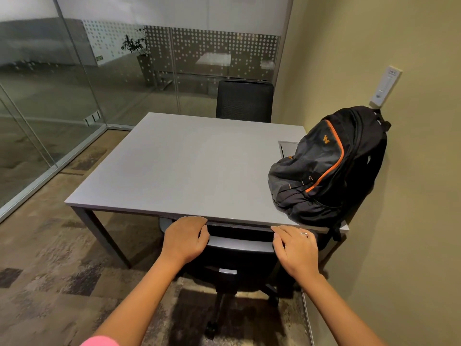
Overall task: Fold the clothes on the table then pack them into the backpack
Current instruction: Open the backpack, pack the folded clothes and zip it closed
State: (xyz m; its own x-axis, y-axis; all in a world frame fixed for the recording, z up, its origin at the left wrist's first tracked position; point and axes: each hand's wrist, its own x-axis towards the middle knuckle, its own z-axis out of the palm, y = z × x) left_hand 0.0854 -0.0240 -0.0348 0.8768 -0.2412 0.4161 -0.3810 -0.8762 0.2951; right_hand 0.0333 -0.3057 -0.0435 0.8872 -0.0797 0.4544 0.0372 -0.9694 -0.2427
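Head view, left hand and right hand both curled over the top edge of a black office chair tucked under the grey table, black-and-orange backpack upright on the table's right side against the wall, zipped

Backpack on table's right, against wall

Surface bare across left and middle, open to reach from near edge. Backpack fills right near corner, leaning on wall, covering part of inset panel. Near chair tucked under near edge, backrest between both hands. Far chair beyond far edge. Glass partition well left.
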